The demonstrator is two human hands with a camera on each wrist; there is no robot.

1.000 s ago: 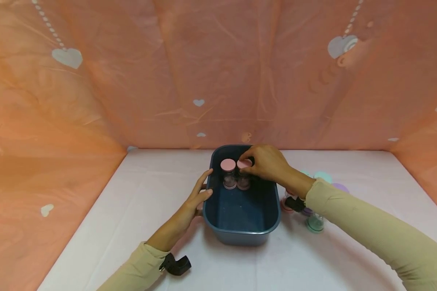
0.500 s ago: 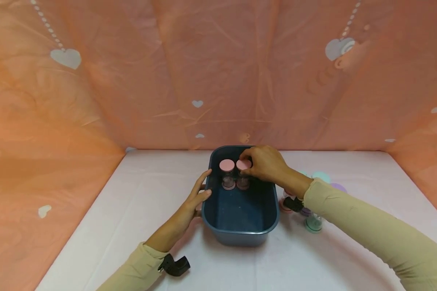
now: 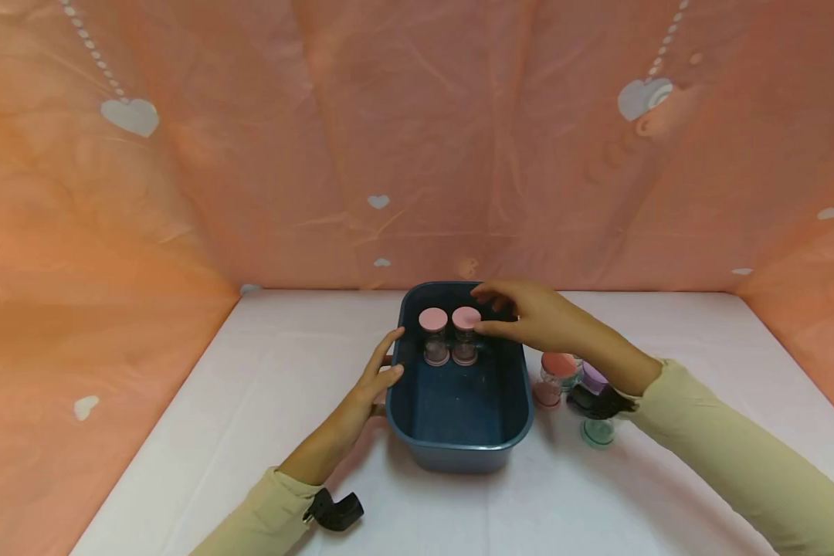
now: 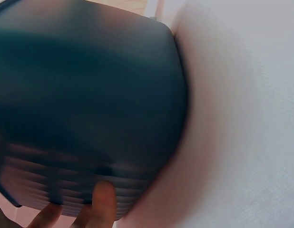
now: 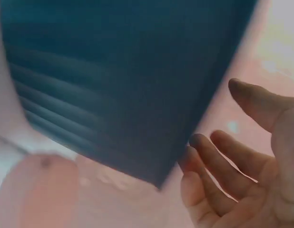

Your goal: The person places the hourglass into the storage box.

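Note:
A dark blue bin stands on the white table. Inside it, toward the far end, two clear jars with pink lids stand upright side by side: a left jar and a right jar. My left hand rests against the bin's left side with fingers spread; in the left wrist view its fingers touch the ribbed wall. My right hand hovers over the bin's far right rim with thumb and fingers apart and nothing between them. Its thumb tip is close to the right jar's lid.
Right of the bin stands a group of small jars: one with a coral lid, one with a purple lid, and a green-based jar. My right forearm partly hides the group. An orange-pink cloth with hearts hangs behind the table.
My right hand has let go of the right pink-lidded jar and moved slightly up and right. That jar stays standing beside the left one. My left hand keeps its place.

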